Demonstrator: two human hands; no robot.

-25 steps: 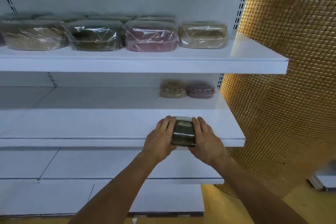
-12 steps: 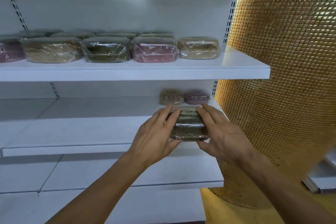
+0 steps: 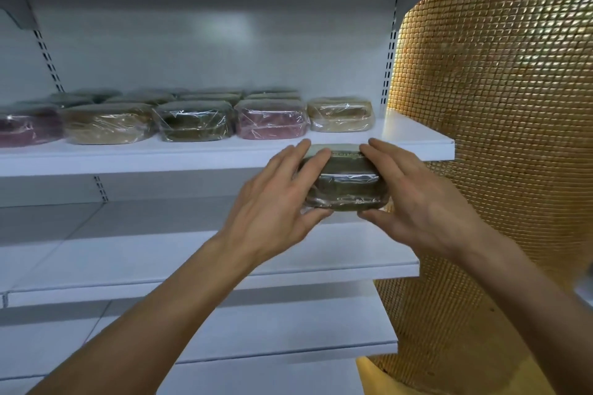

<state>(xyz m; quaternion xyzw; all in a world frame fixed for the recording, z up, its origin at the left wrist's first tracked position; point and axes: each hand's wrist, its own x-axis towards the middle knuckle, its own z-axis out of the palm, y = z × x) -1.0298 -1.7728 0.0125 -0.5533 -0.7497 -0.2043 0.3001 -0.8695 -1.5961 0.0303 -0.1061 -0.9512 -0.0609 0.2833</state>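
Note:
A dark green pack wrapped in clear film [image 3: 348, 189] hangs in the air in front of the upper shelf's front edge [image 3: 192, 159]. My left hand [image 3: 276, 196] grips its left side, fingers over the top and thumb underneath. On the pack's right side my right hand [image 3: 414, 199] holds it the same way. The upper shelf carries a row of similar wrapped packs: a beige one [image 3: 340, 115] at the right end, then a pink one [image 3: 272, 119], a green one [image 3: 194, 122], another beige one [image 3: 106, 123] and a dark red one [image 3: 25, 128].
More packs stand in a second row behind the front ones. A bare strip of the upper shelf [image 3: 414, 135] lies right of the beige pack. White shelves [image 3: 128, 253] run below. A gold mosaic column [image 3: 500, 138] stands close on the right.
Both hands lifted the green pack off the middle shelf and raised it to the level of the upper shelf's edge. The view tilted upward.

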